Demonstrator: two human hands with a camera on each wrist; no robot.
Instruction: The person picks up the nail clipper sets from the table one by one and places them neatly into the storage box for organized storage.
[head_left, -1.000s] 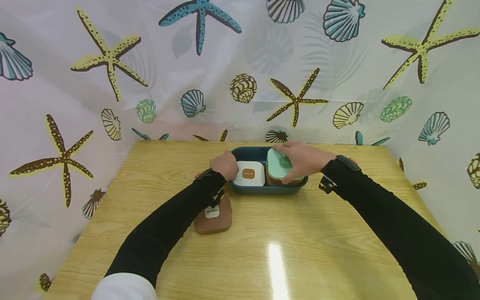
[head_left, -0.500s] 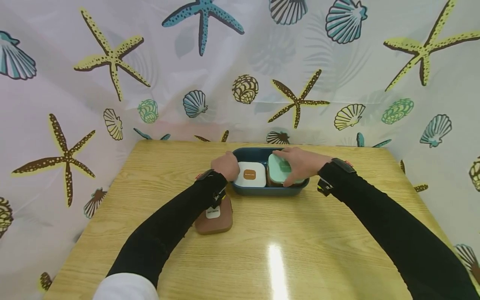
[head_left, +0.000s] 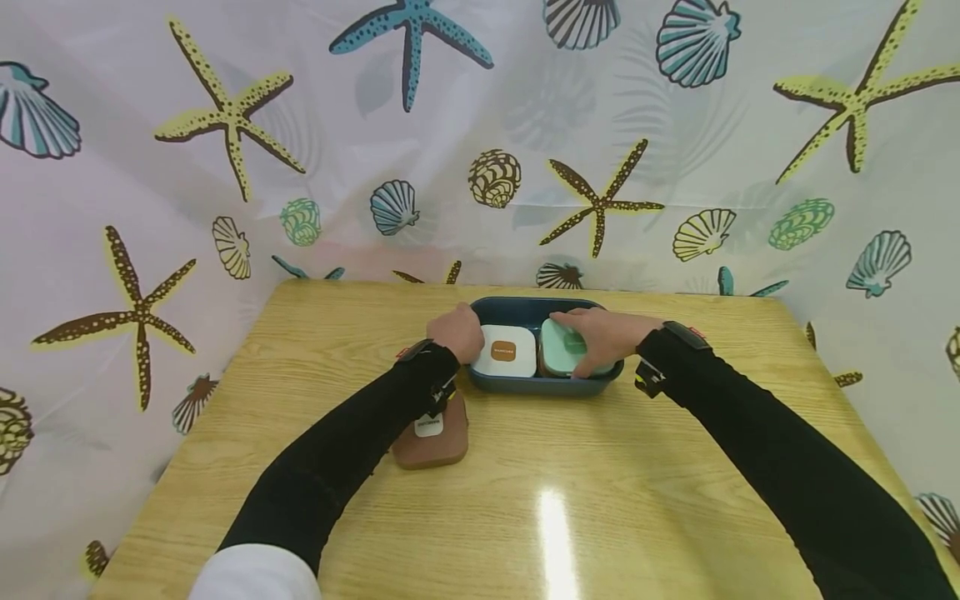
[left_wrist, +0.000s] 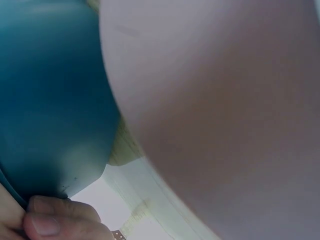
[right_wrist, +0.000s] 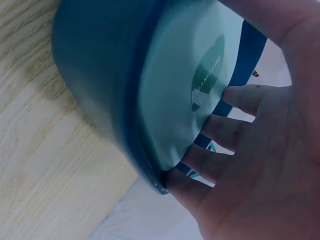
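A dark blue oval tub (head_left: 542,385) sits near the back of the table. At its left end my left hand (head_left: 456,333) grips the rim; in the left wrist view the fingertips (left_wrist: 47,225) curl at the tub's edge. Inside, on the left, lies a white square box (head_left: 495,367) with a brown label. Beside it on the right is a mint green box (head_left: 557,343) lettered "MANICURE". My right hand (head_left: 609,335) spans this box from above, thumb at the front and fingers along its far edge. A brownish strip shows below the mint lid.
A brown square box (head_left: 431,450) with a white label lies on the wooden table (head_left: 637,500), partly under my left forearm. It fills much of the left wrist view, blurred. A patterned curtain (head_left: 420,167) hangs behind the table's back edge.
The mint green box has sunk lower into the tub under my right hand, and less of the brown below it shows. My left hand stays on the rim. The view has shifted slightly.
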